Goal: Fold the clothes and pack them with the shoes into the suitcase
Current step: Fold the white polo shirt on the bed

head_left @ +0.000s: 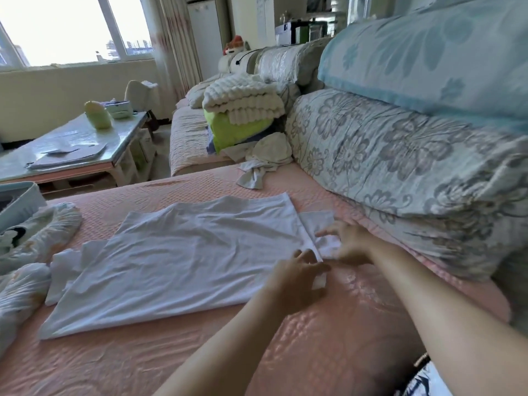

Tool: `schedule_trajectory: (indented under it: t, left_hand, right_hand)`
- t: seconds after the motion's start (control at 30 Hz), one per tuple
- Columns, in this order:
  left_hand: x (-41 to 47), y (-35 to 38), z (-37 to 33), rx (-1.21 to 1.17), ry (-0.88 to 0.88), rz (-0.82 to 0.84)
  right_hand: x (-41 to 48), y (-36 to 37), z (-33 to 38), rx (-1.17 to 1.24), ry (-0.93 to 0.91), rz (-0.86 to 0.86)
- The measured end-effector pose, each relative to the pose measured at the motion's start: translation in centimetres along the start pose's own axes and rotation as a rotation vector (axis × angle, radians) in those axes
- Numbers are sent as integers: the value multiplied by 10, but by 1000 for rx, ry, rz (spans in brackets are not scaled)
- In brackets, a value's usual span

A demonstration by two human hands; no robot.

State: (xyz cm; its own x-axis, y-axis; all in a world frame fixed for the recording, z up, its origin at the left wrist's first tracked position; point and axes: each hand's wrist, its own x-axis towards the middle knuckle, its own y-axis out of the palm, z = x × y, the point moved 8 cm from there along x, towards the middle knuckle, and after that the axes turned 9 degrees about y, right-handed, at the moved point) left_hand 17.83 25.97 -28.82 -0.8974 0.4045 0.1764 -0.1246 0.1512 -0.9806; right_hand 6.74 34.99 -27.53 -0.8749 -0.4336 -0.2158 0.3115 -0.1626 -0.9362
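A white T-shirt (183, 258) lies spread flat on the pink sofa seat (357, 324), its body folded over and one sleeve sticking out at the right. My left hand (297, 278) pinches the shirt's right edge near that sleeve. My right hand (348, 241) rests on the sleeve with its fingers spread. A light blue suitcase (20, 201) shows at the left edge, partly out of frame. Printed pale garments (37, 238) lie bunched beside it. No shoes are in view.
Flowered back cushions (400, 167) run along the right. A crumpled light cloth (265, 161) lies at the far end of the seat, with a stacked white blanket (243, 101) beyond. A glass coffee table (71, 147) with papers stands to the left.
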Motion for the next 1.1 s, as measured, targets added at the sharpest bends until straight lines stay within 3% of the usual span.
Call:
schedule_trajectory:
  t: [0.07,0.2,0.27,0.37,0.47,0.53,0.7,0.83,0.93,1.1]
  left_hand:
    - [5,-4,-8,-44,71,-46]
    - [8,-12,6,-317,42,-208]
    - [3,-12,12,-372,26,-152]
    - [-10,-4,24,-270,-27,-61]
    - [-22,4,35,-272,-71,-109]
    - [-26,9,37,-260,-86,-131]
    - [-30,18,33,-194,-111,-128]
    - [-41,28,34,-167,-230,35]
    - [-43,27,27,-104,-207,133]
    - [-32,18,16,11,-109,100]
  right_hand:
    - [4,5,-5,3,2,62]
    - [13,-4,-4,84,-18,-58]
    - [15,-6,6,67,-38,-82]
    - [4,-14,25,25,-25,-107]
    - [-6,11,21,22,107,137]
    - [-15,32,15,144,109,303]
    - [-30,32,13,407,19,303]
    - [-33,25,1,325,24,326]
    - [-29,19,-9,216,62,306]
    - [-21,23,-5,-8,97,295]
